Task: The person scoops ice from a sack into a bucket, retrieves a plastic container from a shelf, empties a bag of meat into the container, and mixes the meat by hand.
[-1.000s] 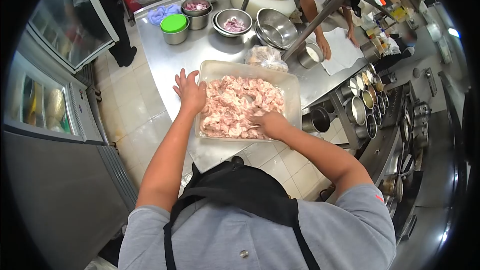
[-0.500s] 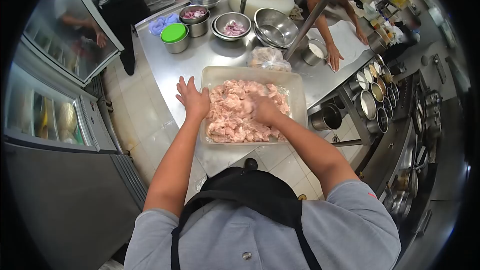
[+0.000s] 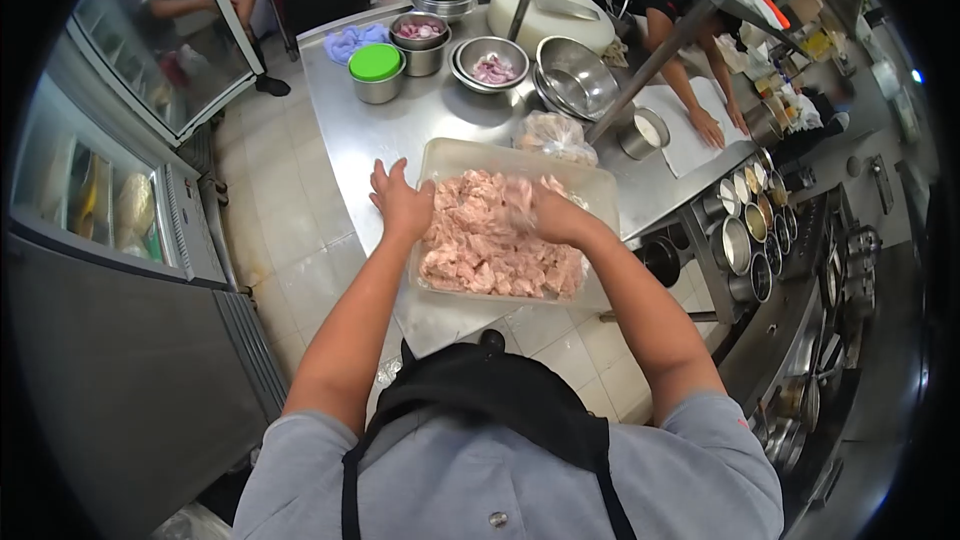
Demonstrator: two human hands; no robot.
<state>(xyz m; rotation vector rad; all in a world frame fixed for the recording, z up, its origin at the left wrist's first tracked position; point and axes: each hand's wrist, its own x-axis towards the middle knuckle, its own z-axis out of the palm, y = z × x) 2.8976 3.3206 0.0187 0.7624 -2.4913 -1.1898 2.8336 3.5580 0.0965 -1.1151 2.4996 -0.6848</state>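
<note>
A pale plastic tub (image 3: 604, 200) filled with pieces of raw pink meat (image 3: 480, 245) stands on the steel table (image 3: 345, 155). My left hand (image 3: 403, 202) is at the tub's left edge, its fingers spread and holding nothing. Inside the tub, over the upper right part of the meat, is my right hand (image 3: 552, 215); its fingers are smeared by motion among the pieces, so their grip cannot be made out. A clear plastic bag (image 3: 555, 135) with something pale in it lies just behind the tub.
Behind are a green-lidded pot (image 3: 375, 65), bowls with cut onion (image 3: 493, 68), an empty bowl (image 3: 577, 75) and a white drum (image 3: 535, 20). A co-worker's hands rest on a white cloth (image 3: 685, 130). A slanted metal post (image 3: 655, 55) rises at the right. Another person stands back left.
My right hand has shifted up through the meat and is blurred. My left hand stays at the tub's edge. The co-worker's hands moved over the cloth. The person at back left moved.
</note>
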